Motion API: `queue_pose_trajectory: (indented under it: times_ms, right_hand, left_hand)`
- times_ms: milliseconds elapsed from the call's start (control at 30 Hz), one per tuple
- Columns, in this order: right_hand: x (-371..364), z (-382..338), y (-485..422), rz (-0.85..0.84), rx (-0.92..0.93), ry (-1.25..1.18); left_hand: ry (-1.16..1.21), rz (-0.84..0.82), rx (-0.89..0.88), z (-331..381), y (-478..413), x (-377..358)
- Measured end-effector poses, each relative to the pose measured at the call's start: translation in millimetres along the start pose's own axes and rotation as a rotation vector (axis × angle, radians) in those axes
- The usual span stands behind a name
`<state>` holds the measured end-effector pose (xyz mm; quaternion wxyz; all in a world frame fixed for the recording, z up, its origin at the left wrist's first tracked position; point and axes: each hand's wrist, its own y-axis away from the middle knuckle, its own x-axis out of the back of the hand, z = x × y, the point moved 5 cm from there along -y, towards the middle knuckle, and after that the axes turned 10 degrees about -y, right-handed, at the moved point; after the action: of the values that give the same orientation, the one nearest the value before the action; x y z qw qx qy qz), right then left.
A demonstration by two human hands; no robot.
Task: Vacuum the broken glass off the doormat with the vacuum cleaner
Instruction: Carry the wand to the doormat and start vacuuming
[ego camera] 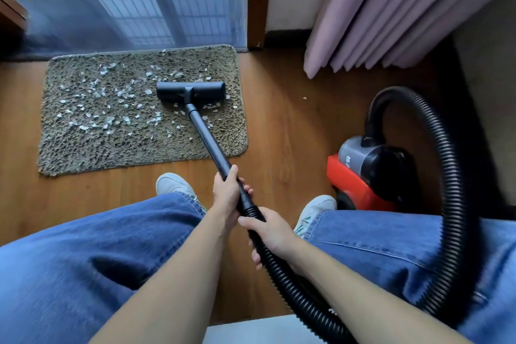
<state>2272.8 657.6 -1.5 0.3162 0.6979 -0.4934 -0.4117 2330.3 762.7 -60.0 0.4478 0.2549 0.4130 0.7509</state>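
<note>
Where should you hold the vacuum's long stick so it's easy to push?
Probably the upper end of the wand, from above: it slants up, so that end is nearest, and the left hand wraps it there. The right hand grips the ribbed hose just behind.

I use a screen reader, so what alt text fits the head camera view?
A person holds a vacuum wand in the left hand and its ribbed hose in the right hand, with the nozzle resting on a brown doormat strewn with glass shards. The red vacuum cleaner sits on the floor at right.
</note>
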Motion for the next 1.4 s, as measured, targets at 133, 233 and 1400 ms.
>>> queue_pose_trajectory:
  times_ms: [133,233,1400]
  right_hand:
    - [32.8,-8.3,-3.3,0.089,0.020,0.138]
    - [75.9,-29.5,8.0,0.249,0.072,0.305]
    - [320.6,80.2,113.2,0.920,0.254,0.479]
  left_hand:
    - [-0.019,-0.009,-0.031,-1.1,-3.2,-7.0]
    - [-0.025,-0.001,-0.006,-11.0,-2.0,-12.5]
    - [-0.987,-0.170,-0.341,5.7,5.1,-12.9]
